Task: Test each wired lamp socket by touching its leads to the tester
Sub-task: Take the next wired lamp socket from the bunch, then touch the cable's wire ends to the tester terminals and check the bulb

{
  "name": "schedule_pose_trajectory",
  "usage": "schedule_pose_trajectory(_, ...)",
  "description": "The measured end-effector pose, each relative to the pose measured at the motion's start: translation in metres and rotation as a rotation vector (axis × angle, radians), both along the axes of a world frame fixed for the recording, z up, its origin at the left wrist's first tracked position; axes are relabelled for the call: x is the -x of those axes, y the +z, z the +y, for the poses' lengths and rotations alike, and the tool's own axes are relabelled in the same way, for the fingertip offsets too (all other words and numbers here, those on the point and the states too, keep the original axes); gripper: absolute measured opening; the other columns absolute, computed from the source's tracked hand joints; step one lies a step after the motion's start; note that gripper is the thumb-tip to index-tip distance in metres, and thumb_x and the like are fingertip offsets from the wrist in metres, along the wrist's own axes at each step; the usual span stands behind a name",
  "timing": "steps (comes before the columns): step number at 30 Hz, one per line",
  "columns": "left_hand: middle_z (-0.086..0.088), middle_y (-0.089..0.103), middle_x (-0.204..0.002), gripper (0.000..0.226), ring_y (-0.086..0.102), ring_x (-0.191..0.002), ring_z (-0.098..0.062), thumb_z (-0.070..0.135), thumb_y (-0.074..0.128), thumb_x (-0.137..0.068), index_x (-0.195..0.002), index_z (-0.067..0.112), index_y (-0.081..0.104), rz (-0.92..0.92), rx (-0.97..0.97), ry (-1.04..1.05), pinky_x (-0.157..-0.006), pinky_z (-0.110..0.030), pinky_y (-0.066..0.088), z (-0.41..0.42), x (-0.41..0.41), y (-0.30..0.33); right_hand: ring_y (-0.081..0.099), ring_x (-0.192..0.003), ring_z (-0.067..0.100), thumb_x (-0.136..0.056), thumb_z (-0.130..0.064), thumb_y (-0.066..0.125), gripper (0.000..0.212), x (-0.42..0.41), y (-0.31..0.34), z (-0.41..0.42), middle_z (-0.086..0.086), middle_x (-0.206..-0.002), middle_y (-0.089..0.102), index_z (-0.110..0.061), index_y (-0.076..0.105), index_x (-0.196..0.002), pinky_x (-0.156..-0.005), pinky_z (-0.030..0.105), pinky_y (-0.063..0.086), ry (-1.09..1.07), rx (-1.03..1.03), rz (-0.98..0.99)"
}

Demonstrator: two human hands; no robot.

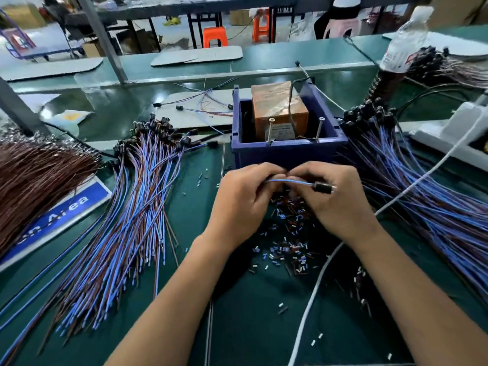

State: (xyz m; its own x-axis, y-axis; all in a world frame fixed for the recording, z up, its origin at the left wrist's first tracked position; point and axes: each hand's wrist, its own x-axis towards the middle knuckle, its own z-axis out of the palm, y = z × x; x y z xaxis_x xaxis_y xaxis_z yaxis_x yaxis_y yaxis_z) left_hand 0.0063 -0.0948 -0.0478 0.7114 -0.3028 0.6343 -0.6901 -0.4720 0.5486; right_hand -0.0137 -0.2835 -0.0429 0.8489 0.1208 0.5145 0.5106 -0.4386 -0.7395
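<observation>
Blue bin (pixel 287 151) beyond hands, wire bundles (pixel 126 220) and cut scraps (pixel 290 249) around.

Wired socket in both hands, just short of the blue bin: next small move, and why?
Probably carry the lead ends forward and up to the two upright screws at the front of the brown tester box in the blue plastic bin. Both the left hand and the right hand hold the blue-and-brown wired black lamp socket just in front of the bin, with nothing touching the screws yet.
</observation>
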Motion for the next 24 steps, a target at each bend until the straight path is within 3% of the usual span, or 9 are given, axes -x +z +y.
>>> schedule_pose_trajectory(4, 0.010, 0.068, -0.076, 0.009, 0.062, -0.069, -0.002, 0.010, 0.067, -0.097, -0.089, 0.012, 0.072, 0.082, 0.100, 0.022, -0.065, -0.019, 0.047, 0.002, -0.001, -0.004, 0.069, -0.061, 0.005, -0.093, -0.010, 0.078, 0.009, -0.001, -0.005, 0.000, -0.002, -0.073, 0.076, -0.018, 0.077, -0.090, -0.059, 0.015, 0.050, 0.062, -0.127, 0.121)
schedule_pose_trajectory(8, 0.010, 0.067, -0.068, 0.015, 0.058, -0.062, -0.003, 0.003, 0.063, -0.090, -0.083, 0.016, 0.069, 0.218, 0.180, 0.088, -0.062, -0.018, 0.045, 0.004, -0.002, -0.005, 0.051, -0.044, 0.008, -0.094, -0.010, 0.076, 0.012, -0.001, -0.006, -0.003, 0.003, -0.069, 0.074, -0.020, 0.074, -0.087, -0.043, 0.021, 0.042, 0.025, -0.268, 0.197)
schedule_pose_trajectory(11, 0.008, 0.064, -0.062, 0.018, 0.045, -0.048, -0.003, 0.018, 0.062, -0.093, -0.077, 0.023, 0.069, 0.398, 0.328, 0.092, -0.049, -0.020, 0.036, 0.005, -0.003, -0.003, 0.048, -0.043, 0.012, -0.098, -0.014, 0.073, 0.009, -0.001, -0.005, -0.006, 0.006, -0.068, 0.074, -0.012, 0.075, -0.089, -0.041, 0.023, 0.040, -0.014, -0.334, 0.219)
schedule_pose_trajectory(15, 0.007, 0.061, -0.059, 0.018, 0.035, -0.040, -0.005, 0.028, 0.061, -0.092, -0.078, 0.019, 0.068, 0.580, 0.510, -0.008, -0.040, -0.016, 0.028, 0.004, 0.000, 0.000, 0.048, -0.047, 0.014, -0.105, -0.022, 0.062, 0.021, -0.001, -0.005, -0.003, 0.008, -0.072, 0.072, -0.009, 0.075, -0.094, -0.041, 0.021, 0.037, -0.018, -0.434, 0.279)
schedule_pose_trajectory(19, 0.006, 0.063, -0.061, 0.016, 0.038, -0.042, -0.005, 0.026, 0.061, -0.091, -0.079, 0.019, 0.068, 0.571, 0.445, -0.030, -0.043, -0.017, 0.030, 0.003, 0.002, 0.000, 0.053, -0.050, 0.003, -0.102, -0.021, 0.067, 0.019, 0.001, -0.008, 0.005, 0.000, -0.071, 0.071, -0.007, 0.076, -0.093, -0.047, 0.013, 0.039, 0.025, -0.399, 0.270)
schedule_pose_trajectory(24, 0.011, 0.065, -0.064, 0.014, 0.052, -0.052, 0.002, 0.014, 0.066, -0.090, -0.079, 0.021, 0.069, 0.476, 0.276, -0.042, -0.053, -0.010, 0.038, -0.001, 0.007, 0.001, 0.054, -0.051, -0.002, -0.096, -0.005, 0.073, 0.009, 0.000, -0.011, 0.005, -0.019, -0.057, 0.061, -0.008, 0.074, -0.088, -0.054, 0.008, 0.039, 0.060, -0.329, 0.242)
